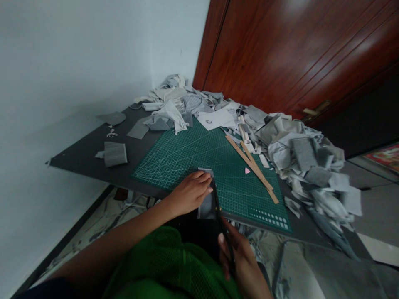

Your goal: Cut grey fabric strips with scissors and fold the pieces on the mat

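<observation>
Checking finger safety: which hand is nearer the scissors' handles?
Right: the right hand grips the scissors' handles. The left hand is farther forward, on the grey fabric beside the blades.

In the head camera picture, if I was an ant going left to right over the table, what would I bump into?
Folded gray cloth → left hand → scissors → wooden rulers → big cloth heap.

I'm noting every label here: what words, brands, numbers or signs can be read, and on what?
No text can be read.
Green mat: any numbers too small.
Wooden rulers: any markings too blurred.
Red picture: any lettering too blurred.
Scissors, gray cloth: none visible.
</observation>
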Available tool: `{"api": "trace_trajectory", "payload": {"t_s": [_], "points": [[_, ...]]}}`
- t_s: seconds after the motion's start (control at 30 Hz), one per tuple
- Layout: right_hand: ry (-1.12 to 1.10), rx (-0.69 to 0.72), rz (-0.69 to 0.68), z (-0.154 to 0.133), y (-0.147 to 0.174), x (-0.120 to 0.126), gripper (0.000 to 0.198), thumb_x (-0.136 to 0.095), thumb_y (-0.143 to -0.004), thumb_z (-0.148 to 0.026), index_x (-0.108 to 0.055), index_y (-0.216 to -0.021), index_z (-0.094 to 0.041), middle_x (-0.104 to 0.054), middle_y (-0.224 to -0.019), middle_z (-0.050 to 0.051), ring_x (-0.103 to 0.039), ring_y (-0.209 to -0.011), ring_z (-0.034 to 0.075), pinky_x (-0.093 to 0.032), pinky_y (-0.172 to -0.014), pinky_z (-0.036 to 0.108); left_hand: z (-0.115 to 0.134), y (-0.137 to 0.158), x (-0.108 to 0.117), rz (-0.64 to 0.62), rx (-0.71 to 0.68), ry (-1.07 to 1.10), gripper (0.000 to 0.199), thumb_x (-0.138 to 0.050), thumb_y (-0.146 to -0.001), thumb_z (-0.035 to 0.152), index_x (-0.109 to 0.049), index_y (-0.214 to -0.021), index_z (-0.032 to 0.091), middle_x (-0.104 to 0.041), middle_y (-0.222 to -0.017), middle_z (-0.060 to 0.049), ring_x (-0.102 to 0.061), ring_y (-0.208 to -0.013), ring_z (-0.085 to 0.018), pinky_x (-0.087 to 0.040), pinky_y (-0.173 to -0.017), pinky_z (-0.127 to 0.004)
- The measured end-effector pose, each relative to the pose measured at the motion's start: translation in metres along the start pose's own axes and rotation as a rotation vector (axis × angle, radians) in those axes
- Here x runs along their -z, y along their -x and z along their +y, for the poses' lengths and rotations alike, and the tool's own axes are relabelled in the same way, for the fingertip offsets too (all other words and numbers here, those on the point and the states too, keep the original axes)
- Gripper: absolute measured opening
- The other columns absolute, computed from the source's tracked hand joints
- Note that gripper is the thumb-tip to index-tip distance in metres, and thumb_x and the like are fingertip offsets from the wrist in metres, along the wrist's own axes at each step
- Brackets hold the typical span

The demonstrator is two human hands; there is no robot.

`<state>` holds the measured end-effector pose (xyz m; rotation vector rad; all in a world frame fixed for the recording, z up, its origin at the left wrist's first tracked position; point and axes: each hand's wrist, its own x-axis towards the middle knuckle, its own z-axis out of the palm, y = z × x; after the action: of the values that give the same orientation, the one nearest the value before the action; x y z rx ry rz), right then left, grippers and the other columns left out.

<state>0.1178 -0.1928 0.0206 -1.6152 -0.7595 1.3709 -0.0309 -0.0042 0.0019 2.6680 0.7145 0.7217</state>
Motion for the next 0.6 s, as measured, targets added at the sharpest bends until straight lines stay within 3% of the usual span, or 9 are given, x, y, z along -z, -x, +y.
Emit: {"api": "trace_trajectory", "payload": {"t_s": [0.17, 0.6], "points": [[0.033, 0.031, -0.033, 0.0030, -0.0032, -0.0006, 0.093, -0.066, -0.090, -0.067, -0.038, -0.160, -0.013, -0.042, -0.056, -0.011, -0.033, -0.041, 0.008, -0.032, -0.035, 0.018, 0.0004, -0.0004, -0.0006, 0.005, 0.000, -0.009, 0.035, -0.040, -0.109, 0.030, -0.060, -0.132, 0.014, -0.065, -0.133, -0.013, -0.055, -0.129, -0.025, -0.043, -0.114, -0.043], [0.064, 0.071, -0.058, 0.0062, -0.0041, 0.0011, 0.082, -0.061, -0.096, -0.061, -0.039, -0.160, -0.015, -0.041, -0.054, -0.011, -0.032, -0.040, 0.008, -0.031, -0.036, 0.018, 0.0016, -0.0013, 0.0008, -0.019, 0.014, 0.002, 0.036, -0.041, -0.109, 0.031, -0.059, -0.133, 0.012, -0.064, -0.134, -0.014, -0.054, -0.130, -0.025, -0.042, -0.114, -0.042]]}}
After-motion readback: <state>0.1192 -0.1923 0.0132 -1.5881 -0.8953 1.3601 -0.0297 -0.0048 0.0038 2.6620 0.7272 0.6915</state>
